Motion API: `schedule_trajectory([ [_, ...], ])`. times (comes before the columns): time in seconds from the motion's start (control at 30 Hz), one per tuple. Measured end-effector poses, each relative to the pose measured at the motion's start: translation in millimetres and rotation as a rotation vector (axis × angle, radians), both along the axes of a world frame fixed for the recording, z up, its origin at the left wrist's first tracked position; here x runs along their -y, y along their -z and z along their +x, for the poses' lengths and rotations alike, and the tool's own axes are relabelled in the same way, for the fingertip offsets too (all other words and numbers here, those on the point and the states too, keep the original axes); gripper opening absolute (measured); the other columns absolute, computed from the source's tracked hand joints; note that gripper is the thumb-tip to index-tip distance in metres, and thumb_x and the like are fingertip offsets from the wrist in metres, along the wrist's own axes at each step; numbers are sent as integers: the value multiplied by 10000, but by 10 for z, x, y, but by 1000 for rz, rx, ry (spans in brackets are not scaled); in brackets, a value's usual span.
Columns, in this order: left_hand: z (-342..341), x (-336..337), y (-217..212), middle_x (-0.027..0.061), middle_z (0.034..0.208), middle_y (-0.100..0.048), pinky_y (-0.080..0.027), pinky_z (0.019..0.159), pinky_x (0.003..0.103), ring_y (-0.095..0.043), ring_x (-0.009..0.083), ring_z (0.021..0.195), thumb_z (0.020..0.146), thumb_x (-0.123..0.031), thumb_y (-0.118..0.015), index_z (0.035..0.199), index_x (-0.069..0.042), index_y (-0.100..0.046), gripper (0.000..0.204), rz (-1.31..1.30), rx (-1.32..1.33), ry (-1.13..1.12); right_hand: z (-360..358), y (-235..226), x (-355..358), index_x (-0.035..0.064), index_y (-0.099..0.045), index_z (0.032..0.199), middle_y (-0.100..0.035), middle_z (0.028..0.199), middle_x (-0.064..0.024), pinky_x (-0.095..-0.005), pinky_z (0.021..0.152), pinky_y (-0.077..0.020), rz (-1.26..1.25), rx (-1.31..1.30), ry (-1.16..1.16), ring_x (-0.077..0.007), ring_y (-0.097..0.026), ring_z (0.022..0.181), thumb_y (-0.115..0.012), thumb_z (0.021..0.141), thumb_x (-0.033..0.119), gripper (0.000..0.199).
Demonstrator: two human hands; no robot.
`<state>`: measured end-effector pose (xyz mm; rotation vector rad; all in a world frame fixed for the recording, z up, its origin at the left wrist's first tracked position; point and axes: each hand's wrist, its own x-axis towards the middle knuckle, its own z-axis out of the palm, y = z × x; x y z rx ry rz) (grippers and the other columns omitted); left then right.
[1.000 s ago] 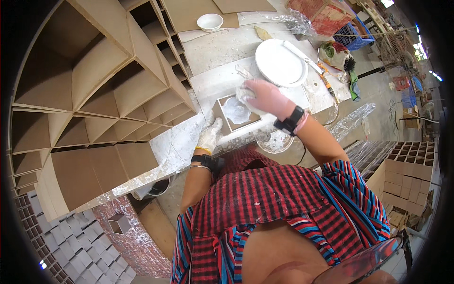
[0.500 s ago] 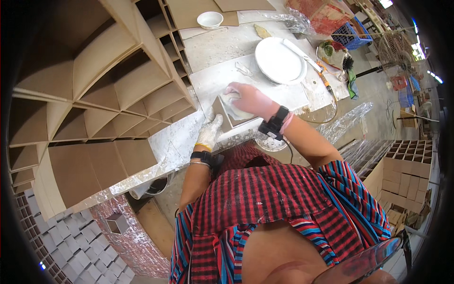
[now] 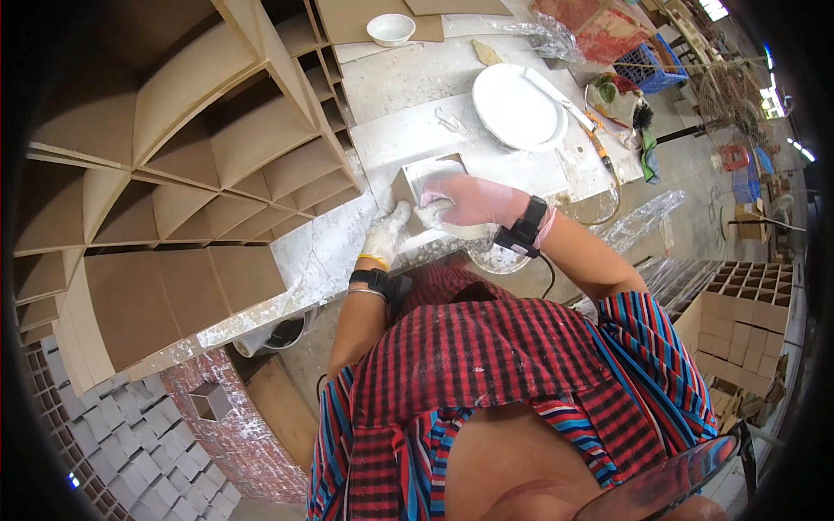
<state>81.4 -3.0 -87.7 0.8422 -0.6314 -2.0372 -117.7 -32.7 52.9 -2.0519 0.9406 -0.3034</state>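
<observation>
A small open box (image 3: pixel 451 164) of brown board, whitened inside, rests near the front edge of the worktable. My left hand (image 3: pixel 383 237), in a whitish work glove, grips the box's left side. My right hand (image 3: pixel 480 202), in a thin translucent glove, bends over the box's near part. Its fingers are curled round a pale, rounded piece (image 3: pixel 465 229), mostly covered by the hand, so its kind is unclear. Right of the box, beyond my right hand, lies a round white plate or lid (image 3: pixel 519 108) with a pale flat strip (image 3: pixel 556 95) across its rim.
A large brown compartment shelf (image 3: pixel 204 174) fills the table's left side. A white bowl (image 3: pixel 391 29) stands at the back. A cabled orange-and-black tool (image 3: pixel 599 149) lies at the right edge. Below the table are a bucket (image 3: pixel 289 331) and a white-smeared container (image 3: pixel 499 259).
My right hand has shifted toward me and slightly right, uncovering the far part of the box's inside. My left hand stays at the box's left side.
</observation>
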Motion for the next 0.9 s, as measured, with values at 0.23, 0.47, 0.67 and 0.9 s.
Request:
schedule_trajectory([
  [0.23,25,-26,27,103,1416,-420,-464,934,302,-498,172,1183,940,-205,-609,1503,-54,-212,706,17,91,-36,-160,-160,38,53,-585,1103,-625,966,-197,-409,832,-473,28,-117,-125,-371,-608,942,-604,754,103,354],
  [0.47,-12,-31,106,73,1446,-400,-427,933,264,-466,158,1212,922,-253,-637,1502,-40,-205,753,40,186,-54,-523,-235,162,103,-643,1001,-637,861,-169,-445,775,-476,-27,-417,-200,-364,-621,880,-579,718,63,293],
  [0.67,-8,-30,203,83,1462,-371,-435,967,344,-446,202,1251,944,-228,-598,1511,-75,-168,728,39,120,-49,-417,-177,216,129,-658,997,-631,839,-148,-446,779,-483,-343,-449,-200,-346,-622,856,-595,697,75,312],
  [0.9,-52,6,228,71,1434,-418,-427,931,272,-459,154,1212,920,-239,-639,1493,-22,-221,742,34,47,-54,-414,-227,169,105,-658,981,-637,869,-161,-425,807,-488,-146,-530,-188,-348,-626,879,-600,713,96,275],
])
